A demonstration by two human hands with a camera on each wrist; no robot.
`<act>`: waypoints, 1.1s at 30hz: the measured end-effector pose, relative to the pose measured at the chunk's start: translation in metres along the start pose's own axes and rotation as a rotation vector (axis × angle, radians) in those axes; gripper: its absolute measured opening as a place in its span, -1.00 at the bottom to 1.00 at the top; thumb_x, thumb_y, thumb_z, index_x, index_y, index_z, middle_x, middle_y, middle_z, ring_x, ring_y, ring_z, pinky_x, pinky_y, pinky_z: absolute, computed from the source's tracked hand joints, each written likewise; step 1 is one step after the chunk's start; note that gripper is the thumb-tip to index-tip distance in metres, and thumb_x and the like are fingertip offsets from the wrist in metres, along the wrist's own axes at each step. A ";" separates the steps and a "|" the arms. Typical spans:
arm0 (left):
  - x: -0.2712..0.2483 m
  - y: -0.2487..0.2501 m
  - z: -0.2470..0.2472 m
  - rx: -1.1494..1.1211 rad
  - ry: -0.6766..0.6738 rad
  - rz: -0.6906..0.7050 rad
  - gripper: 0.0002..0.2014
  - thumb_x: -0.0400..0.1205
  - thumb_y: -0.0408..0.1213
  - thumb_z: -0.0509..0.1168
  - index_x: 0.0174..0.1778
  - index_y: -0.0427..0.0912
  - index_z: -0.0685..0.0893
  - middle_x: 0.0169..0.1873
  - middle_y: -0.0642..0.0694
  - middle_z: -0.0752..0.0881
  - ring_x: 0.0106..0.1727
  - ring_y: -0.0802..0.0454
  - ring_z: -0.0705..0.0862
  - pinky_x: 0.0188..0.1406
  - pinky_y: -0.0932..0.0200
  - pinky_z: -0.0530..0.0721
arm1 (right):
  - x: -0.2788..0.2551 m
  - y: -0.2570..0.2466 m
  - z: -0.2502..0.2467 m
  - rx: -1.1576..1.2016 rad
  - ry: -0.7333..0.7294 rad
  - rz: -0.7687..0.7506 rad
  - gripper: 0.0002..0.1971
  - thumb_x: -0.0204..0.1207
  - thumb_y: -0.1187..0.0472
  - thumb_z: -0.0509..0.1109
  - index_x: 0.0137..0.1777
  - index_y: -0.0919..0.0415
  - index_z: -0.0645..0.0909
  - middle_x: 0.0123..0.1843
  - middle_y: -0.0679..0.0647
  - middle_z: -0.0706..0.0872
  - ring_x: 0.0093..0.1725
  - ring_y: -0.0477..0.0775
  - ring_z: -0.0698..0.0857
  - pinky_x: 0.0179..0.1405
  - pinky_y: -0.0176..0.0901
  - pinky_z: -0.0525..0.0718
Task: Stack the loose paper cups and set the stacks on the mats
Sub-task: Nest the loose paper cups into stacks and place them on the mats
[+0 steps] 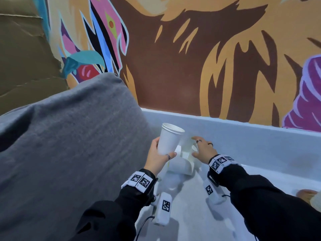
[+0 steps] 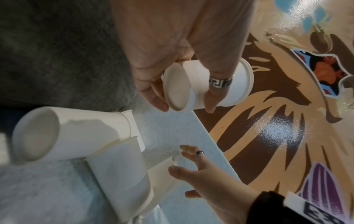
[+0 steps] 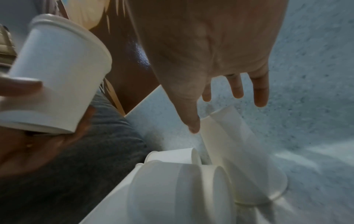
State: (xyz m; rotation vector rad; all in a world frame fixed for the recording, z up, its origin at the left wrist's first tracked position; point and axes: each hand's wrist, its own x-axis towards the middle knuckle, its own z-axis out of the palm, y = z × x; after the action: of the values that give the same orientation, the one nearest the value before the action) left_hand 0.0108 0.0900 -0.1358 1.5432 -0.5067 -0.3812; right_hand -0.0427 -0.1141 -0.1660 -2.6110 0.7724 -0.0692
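My left hand (image 1: 157,154) grips a white paper cup (image 1: 169,139) by its lower part, mouth up and tilted, above a pile of loose cups. The left wrist view shows the same cup (image 2: 218,84) held between thumb and ringed finger (image 2: 220,81). Several more white cups (image 1: 180,166) lie on their sides on the pale speckled counter (image 1: 260,148). My right hand (image 1: 202,147) hovers spread over one upside-down cup (image 3: 235,145), fingers straight, the thumb tip (image 3: 193,125) at its base. No mats are in view.
A grey cushion (image 1: 69,145) fills the left and presses against the cup pile. A painted mural wall (image 1: 208,58) rises behind the counter's raised back edge (image 1: 225,122). A brownish object (image 1: 307,195) shows at the far right edge.
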 end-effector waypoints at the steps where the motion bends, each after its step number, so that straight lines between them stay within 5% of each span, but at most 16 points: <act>1: 0.001 -0.002 0.000 0.004 0.000 -0.003 -0.38 0.42 -0.49 0.50 0.30 -0.04 0.37 0.12 0.00 0.57 0.06 0.15 0.61 0.01 0.19 0.66 | 0.004 0.002 0.001 -0.017 -0.022 0.008 -0.41 0.58 0.16 0.33 0.57 -0.02 0.19 0.58 -0.07 0.22 0.49 0.32 0.27 0.34 0.18 0.42; 4: 0.002 -0.005 0.002 0.019 0.005 -0.012 -0.39 0.43 -0.49 0.49 0.29 -0.05 0.36 0.09 0.01 0.56 0.04 0.15 0.60 -0.04 0.22 0.65 | 0.009 0.009 0.006 -0.042 -0.089 -0.006 -0.40 0.57 0.16 0.35 0.57 0.03 0.21 0.60 -0.04 0.21 0.46 0.32 0.36 0.39 0.16 0.46; 9: 0.001 -0.004 0.002 0.033 0.010 -0.032 -0.37 0.43 -0.45 0.50 0.33 -0.06 0.36 0.12 -0.02 0.57 0.08 0.08 0.61 0.07 0.10 0.67 | -0.003 0.020 0.000 0.051 0.000 -0.011 -0.42 0.43 0.17 0.51 0.39 0.15 0.34 0.40 0.08 0.33 0.23 0.24 0.58 0.24 0.05 0.57; 15: -0.003 0.006 0.003 0.017 0.018 -0.025 -0.36 0.43 -0.44 0.50 0.35 -0.05 0.37 0.12 -0.02 0.58 0.11 0.03 0.62 0.13 0.02 0.67 | -0.033 0.019 -0.043 0.465 0.359 0.014 -0.43 0.30 0.28 0.60 0.14 0.19 0.29 0.22 0.16 0.27 0.02 0.16 0.49 0.01 -0.10 0.53; 18: -0.007 0.014 0.006 0.026 0.005 -0.001 -0.37 0.42 -0.45 0.50 0.34 -0.05 0.37 0.10 0.01 0.58 0.08 0.09 0.62 0.09 0.07 0.67 | -0.046 0.012 -0.066 0.774 0.474 -0.036 -0.48 0.40 0.26 0.54 0.14 0.11 0.23 0.19 0.14 0.28 0.09 0.21 0.50 -0.01 0.02 0.63; 22: -0.015 0.022 0.013 0.019 -0.018 0.015 -0.37 0.42 -0.46 0.50 0.33 -0.04 0.37 0.12 0.00 0.58 0.11 0.09 0.62 0.14 0.03 0.66 | -0.067 -0.009 -0.091 1.092 0.387 -0.076 -0.60 0.61 0.19 0.32 0.24 0.05 0.13 0.24 0.21 0.43 0.04 0.08 0.59 -0.05 -0.18 0.61; 26: -0.021 0.032 0.016 0.029 -0.042 0.035 -0.35 0.42 -0.45 0.50 0.36 -0.07 0.36 0.12 0.01 0.58 0.12 0.09 0.61 0.11 0.09 0.65 | -0.076 -0.023 -0.101 1.300 0.345 -0.071 -0.58 0.64 0.16 0.28 0.31 -0.02 0.08 0.29 0.27 0.45 0.09 0.11 0.60 0.25 0.08 0.60; 33: -0.031 0.042 0.020 0.100 -0.127 0.059 -0.36 0.45 -0.44 0.49 0.38 -0.07 0.35 0.08 0.08 0.56 0.02 0.29 0.59 -0.24 0.44 0.58 | -0.085 -0.032 -0.111 1.840 0.217 -0.075 -0.65 0.56 0.33 0.36 0.18 0.02 0.29 0.33 0.28 0.48 0.12 0.17 0.64 0.25 0.12 0.62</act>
State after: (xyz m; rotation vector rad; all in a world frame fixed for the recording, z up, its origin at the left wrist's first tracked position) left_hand -0.0295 0.0896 -0.0965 1.6032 -0.6774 -0.4148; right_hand -0.1164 -0.0858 -0.0461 -0.8548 0.2866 -0.6963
